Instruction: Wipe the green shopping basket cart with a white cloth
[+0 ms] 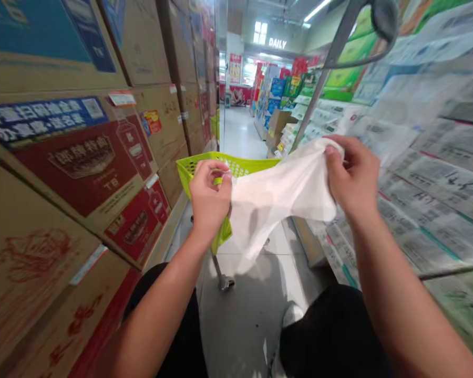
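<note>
A thin white cloth (276, 189) is stretched between my two hands in the middle of the view. My left hand (209, 195) pinches its left edge between thumb and fingers. On the other side, my right hand (350, 173) grips the upper right corner, the thumb pressed on the cloth. The cloth's lower part hangs down in a blurred, thin fold. Behind the cloth and my left hand is a yellow-green basket (195, 163) with holes in its wall, partly covered by them.
Stacked cardboard boxes (90, 163) rise on the left. Wrapped white packs (429, 194) fill the right side, with a slanted grey metal bar (319, 86) before them. A wheel (225, 283) stands on the tiled floor (240, 320) below the basket.
</note>
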### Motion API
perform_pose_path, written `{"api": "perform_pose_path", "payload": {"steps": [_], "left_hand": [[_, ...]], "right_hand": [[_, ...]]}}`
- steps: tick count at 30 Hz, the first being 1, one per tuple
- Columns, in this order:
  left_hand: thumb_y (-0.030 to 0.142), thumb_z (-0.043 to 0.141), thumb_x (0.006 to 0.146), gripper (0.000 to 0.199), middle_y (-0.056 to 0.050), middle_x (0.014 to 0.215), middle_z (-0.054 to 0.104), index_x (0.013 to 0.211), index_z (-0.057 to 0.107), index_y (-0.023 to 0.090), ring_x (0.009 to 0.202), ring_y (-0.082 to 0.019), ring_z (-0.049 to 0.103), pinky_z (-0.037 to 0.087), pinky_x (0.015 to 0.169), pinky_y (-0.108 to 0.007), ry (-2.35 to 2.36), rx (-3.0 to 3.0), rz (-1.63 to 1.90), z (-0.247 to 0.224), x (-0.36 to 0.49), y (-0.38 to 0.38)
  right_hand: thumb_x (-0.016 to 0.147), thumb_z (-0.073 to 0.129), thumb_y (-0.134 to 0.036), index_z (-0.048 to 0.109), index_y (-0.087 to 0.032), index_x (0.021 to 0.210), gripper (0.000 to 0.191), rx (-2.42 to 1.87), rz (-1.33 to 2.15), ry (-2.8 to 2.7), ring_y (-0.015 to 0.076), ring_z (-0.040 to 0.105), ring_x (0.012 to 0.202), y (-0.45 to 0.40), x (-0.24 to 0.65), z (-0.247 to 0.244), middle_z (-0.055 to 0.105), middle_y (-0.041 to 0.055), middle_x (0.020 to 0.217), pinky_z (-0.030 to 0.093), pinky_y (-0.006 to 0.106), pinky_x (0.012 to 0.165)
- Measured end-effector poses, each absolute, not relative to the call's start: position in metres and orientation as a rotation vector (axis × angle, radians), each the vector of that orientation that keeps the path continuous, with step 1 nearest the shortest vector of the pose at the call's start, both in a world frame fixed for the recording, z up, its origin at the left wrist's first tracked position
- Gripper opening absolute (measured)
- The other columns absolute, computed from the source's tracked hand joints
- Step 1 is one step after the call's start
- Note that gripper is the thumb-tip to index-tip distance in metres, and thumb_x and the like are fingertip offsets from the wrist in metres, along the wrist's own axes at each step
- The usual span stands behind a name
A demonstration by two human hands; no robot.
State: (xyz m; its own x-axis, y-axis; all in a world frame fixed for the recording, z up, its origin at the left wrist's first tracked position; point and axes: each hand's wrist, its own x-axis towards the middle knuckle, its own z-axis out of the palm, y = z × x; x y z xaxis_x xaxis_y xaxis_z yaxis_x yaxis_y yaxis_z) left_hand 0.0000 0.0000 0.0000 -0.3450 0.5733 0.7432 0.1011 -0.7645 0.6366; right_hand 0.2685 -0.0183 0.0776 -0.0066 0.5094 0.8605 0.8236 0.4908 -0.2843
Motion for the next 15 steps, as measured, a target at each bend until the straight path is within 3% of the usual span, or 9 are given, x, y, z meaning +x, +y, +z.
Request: {"api": "perform_pose_path", "payload": {"steps": [4, 6, 9, 12, 15], "left_hand": [[0.018, 0.064, 0.087, 0.008, -0.006, 0.116, 0.061, 0.093, 0.066, 0.022, 0.109, -0.020, 0.064, 0.058, 0.080, -0.029, 1.022, 1.675, 2.084, 0.006, 0.009, -0.020], [0.020, 0.059, 0.091, 0.009, -0.007, 0.119, 0.064, 0.094, 0.068, 0.023, 0.115, -0.022, 0.064, 0.058, 0.087, -0.035, 1.089, 1.817, 1.974, 0.007, 0.009, -0.025], [0.027, 0.056, 0.096, 0.013, -0.006, 0.111, 0.070, 0.096, 0.068, 0.024, 0.111, -0.024, 0.064, 0.051, 0.104, -0.045, 1.130, 2.143, 1.692, 0.007, 0.005, -0.029], [0.036, 0.057, 0.096, 0.018, -0.007, 0.117, 0.071, 0.102, 0.069, 0.025, 0.113, -0.027, 0.062, 0.048, 0.105, -0.046, 1.160, 2.365, 1.498, 0.005, 0.003, -0.032], [0.041, 0.052, 0.095, 0.024, -0.010, 0.108, 0.069, 0.101, 0.063, 0.022, 0.101, -0.027, 0.061, 0.049, 0.092, -0.043, 1.230, 2.383, 1.546, 0.000, 0.005, -0.033]], "right_hand": [[0.094, 0.059, -0.046, 0.064, -0.026, 0.137, 0.048, -1.307, -0.310, -1.722, 0.0318, 0.070, 0.103, 0.043, 0.314, 0.082, 0.074, 0.0134, 0.120, 0.059, 0.051, 0.086], [0.091, 0.061, -0.046, 0.060, -0.022, 0.143, 0.057, -1.384, -0.286, -1.768, 0.0326, 0.071, 0.102, 0.058, 0.321, 0.078, 0.074, 0.0154, 0.120, 0.058, 0.053, 0.088], [0.094, 0.058, -0.051, 0.057, -0.020, 0.148, 0.062, -1.396, -0.414, -1.795, 0.0366, 0.067, 0.118, 0.053, 0.306, 0.068, 0.070, 0.0192, 0.133, 0.051, 0.058, 0.102], [0.101, 0.046, -0.057, 0.060, -0.021, 0.145, 0.058, -1.212, -0.429, -1.972, 0.0352, 0.059, 0.133, 0.029, 0.269, 0.058, 0.066, 0.0173, 0.143, 0.044, 0.055, 0.113], [0.107, 0.038, -0.055, 0.072, -0.022, 0.127, 0.052, -1.012, -0.220, -2.375, 0.0292, 0.064, 0.124, 0.008, 0.236, 0.052, 0.073, 0.0122, 0.131, 0.046, 0.045, 0.108]]}}
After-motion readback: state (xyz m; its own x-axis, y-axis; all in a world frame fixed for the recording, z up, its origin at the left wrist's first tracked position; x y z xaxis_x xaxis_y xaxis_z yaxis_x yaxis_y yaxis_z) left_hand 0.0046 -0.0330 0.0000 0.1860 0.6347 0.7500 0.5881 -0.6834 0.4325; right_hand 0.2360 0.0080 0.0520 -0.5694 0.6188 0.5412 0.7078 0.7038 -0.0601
